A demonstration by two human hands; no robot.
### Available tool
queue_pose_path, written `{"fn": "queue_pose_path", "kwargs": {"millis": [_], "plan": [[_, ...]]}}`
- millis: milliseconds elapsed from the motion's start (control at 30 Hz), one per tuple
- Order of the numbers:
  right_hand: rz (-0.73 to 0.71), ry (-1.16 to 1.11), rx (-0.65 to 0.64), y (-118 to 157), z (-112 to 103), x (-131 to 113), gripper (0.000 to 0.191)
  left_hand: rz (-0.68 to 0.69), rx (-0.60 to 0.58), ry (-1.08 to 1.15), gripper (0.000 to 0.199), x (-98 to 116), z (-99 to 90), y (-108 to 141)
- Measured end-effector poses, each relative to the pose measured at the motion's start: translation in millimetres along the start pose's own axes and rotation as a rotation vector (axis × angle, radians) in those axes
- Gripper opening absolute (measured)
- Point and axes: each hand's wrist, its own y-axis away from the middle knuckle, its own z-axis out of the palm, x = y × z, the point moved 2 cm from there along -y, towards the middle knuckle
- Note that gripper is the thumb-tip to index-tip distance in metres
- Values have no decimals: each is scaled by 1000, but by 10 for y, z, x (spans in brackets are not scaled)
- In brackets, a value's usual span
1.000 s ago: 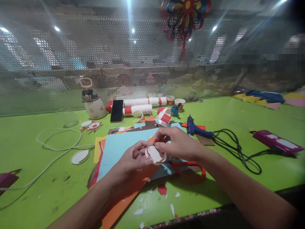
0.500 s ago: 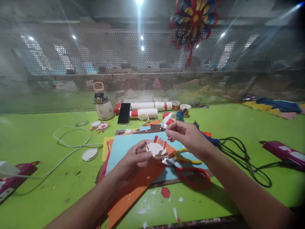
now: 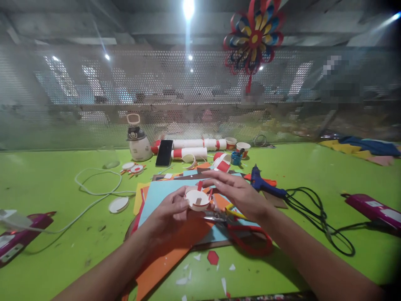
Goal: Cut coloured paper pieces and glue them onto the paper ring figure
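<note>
My left hand [image 3: 172,207] holds a shallow white paper cup bottom [image 3: 196,196] between thumb and fingers. Short red strips [image 3: 210,194] stand up from its rim, and a small grey-brown mark or piece shows inside. Just beyond that rim, my right hand [image 3: 239,193] is stretched out flat with its fingers extended; whether a fingertip touches a red strip I cannot tell. Scissors [image 3: 216,216] with red and yellow handles lie below the right hand, partly covered by it. Underneath are light blue paper [image 3: 155,205] and orange paper [image 3: 169,257].
A blue glue gun [image 3: 266,184] with a black cord lies to the right. Cup tubes [image 3: 191,153], a phone [image 3: 164,153] and a bottle [image 3: 140,148] stand or lie at the back. Another white disc [image 3: 118,205] is at left. Paper scraps [image 3: 213,257] litter the front.
My right hand has moved left and opened from a pinch on a small pale piece, which I no longer see in it. The cup bottom has shifted slightly left. The whole view has tilted up a little.
</note>
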Motion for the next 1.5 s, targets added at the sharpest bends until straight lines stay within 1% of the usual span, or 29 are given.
{"fn": "queue_pose_path", "kwargs": {"millis": [100, 200, 267, 300, 367, 433, 467, 500, 533, 600, 667, 733, 800, 900, 967, 1033, 1067, 1133, 1200, 1267, 1300, 1367, 1433, 1500], "plan": [[28, -71, -44, 17, 27, -23, 33, 20, 41, -18, 38, 0, -2, -2], [39, -84, -19, 26, 27, -29, 34, 30, 65, -24, 38, 6, 3, -1], [26, -54, 10, 27, 19, -25, 35, 30, 59, -19, 38, 16, 7, 1], [19, -34, 36, 25, 10, -20, 34, 29, 51, -18, 37, 22, 9, 1], [16, 6, 141, 14, -25, -4, 30, 36, 53, -19, 37, 39, 6, 1], [35, 34, 279, -5, -75, 19, 26, 55, 84, -16, 37, 55, -2, -2], [45, 41, 332, -16, -96, 30, 25, 62, 100, -11, 37, 59, -5, -5], [53, 46, 358, -27, -110, 40, 24, 67, 114, -5, 37, 61, -8, -9], [59, 47, 352, -38, -113, 48, 25, 70, 121, 2, 37, 62, -8, -14], [63, 38, 288, -48, -94, 54, 26, 68, 133, 8, 41, 59, -11, -23], [71, 40, 231, -37, -59, 49, 21, 70, 161, 3, 43, 57, -21, -29], [81, 64, 215, -14, -29, 38, 16, 68, 194, -17, 40, 57, -35, -33], [74, 86, 221, 4, -16, 30, 19, 52, 221, -39, 38, 57, -46, -38], [55, 95, 250, -1, -22, 49, 26, 16, 267, -53, 47, 52, -48, -47], [58, 86, 285, -19, -32, 83, 33, 31, 293, -67, 54, 54, -42, -52], [57, 67, 324, -35, -35, 119, 39, 78, 311, -96, 57, 64, -40, -51], [55, 64, 331, -41, -32, 134, 41, 90, 308, -109, 56, 68, -40, -49], [49, 74, 313, -48, -21, 153, 41, 70, 267, -117, 52, 67, -44, -43], [45, 77, 256, -52, -8, 162, 35, 10, 189, -99, 47, 53, -49, -39], [40, 42, 206, -53, -6, 168, 24, -19, 131, -69, 47, 38, -59, -38], [36, 21, 188, -52, -9, 169, 23, -17, 117, -51, 49, 32, -65, -40], [33, -17, 159, -48, -18, 163, 27, -6, 106, -20, 49, 21, -74, -45], [39, -49, 126, -41, -25, 142, 26, 1, 94, 4, 43, 12, -75, -47], [49, -79, 104, -31, -31, 109, 24, -20, 81, 25, 34, 4, -67, -42]]}}
